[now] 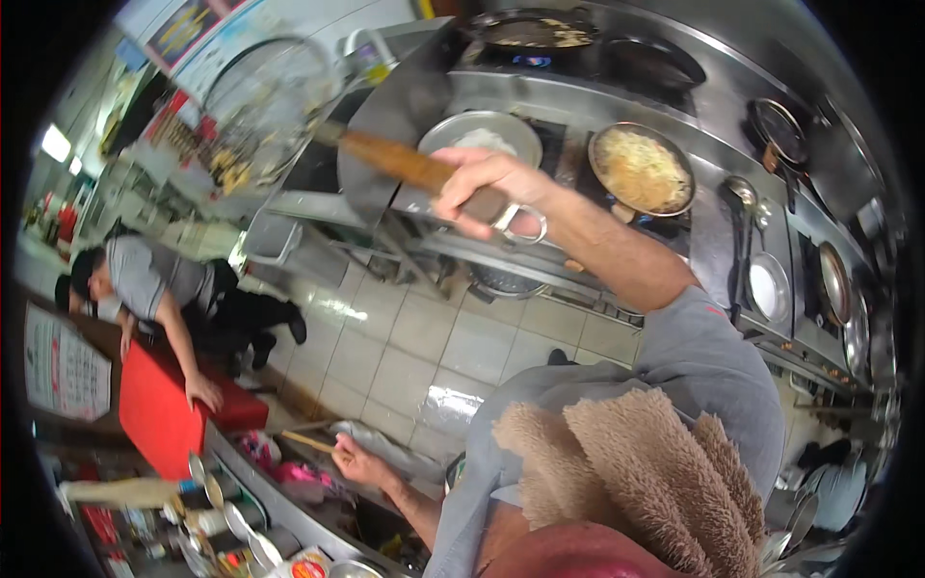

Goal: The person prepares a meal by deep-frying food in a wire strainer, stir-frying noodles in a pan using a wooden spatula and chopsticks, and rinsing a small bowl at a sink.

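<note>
My right hand (498,191) is closed around the wooden handle (394,159) of a pan, with a metal hanging loop (524,222) at the near end. Past the handle's far end, a large round pan body (271,94) appears blurred, with yellowish food bits (233,172) near its lower side. Lower left, my left hand (358,462) grips a thin wooden stick (309,441); its exact kind cannot be told. Beneath my right hand's level, a light metal pan (437,137) holds white food. Beside it, a frying pan (690,199) contains shredded yellow food, browned in part.
A lit burner (531,61) heats another pan (506,36) at the back. Ladles (741,191) and a metal bowl (769,289) rest right on the stove. At left, a person (162,282) leans on a red box-like object (162,404). Utensils (246,527) crowd the lower-left counter.
</note>
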A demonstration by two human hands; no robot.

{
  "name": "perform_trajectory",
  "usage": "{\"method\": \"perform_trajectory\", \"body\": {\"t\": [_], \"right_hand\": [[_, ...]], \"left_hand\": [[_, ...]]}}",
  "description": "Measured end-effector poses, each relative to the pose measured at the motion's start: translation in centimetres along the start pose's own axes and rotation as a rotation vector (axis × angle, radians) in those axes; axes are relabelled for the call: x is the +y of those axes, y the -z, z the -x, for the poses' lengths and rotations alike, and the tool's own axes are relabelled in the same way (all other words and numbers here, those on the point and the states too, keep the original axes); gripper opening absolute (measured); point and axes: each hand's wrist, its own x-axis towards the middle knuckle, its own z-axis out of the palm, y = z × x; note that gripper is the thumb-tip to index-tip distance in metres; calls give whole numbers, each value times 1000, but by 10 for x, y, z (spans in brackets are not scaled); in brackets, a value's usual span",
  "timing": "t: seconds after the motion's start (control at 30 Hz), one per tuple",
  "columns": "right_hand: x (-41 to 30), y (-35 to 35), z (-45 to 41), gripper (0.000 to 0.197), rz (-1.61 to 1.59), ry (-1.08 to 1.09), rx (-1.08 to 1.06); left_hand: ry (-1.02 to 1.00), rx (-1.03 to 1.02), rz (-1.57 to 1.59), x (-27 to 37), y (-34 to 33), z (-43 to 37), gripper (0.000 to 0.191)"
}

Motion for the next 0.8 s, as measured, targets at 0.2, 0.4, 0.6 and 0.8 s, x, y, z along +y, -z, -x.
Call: {"method": "perform_trajectory", "body": {"t": [0.2, 0.4, 0.6, 0.8], "right_hand": [[-111, 140, 68, 29, 484, 297, 596], [-197, 262, 79, 17, 822, 315, 987], [-246, 356, 45, 24, 1189, 220, 1259], [-265, 382, -7, 34, 1487, -13, 1380]], "left_hand": [[48, -314, -148, -75, -132, 57, 38], [108, -681, -779, -217, -97, 134, 44], [337, -955, -936, -240, -87, 123, 47], [350, -889, -667, -232, -153, 33, 49]]}}
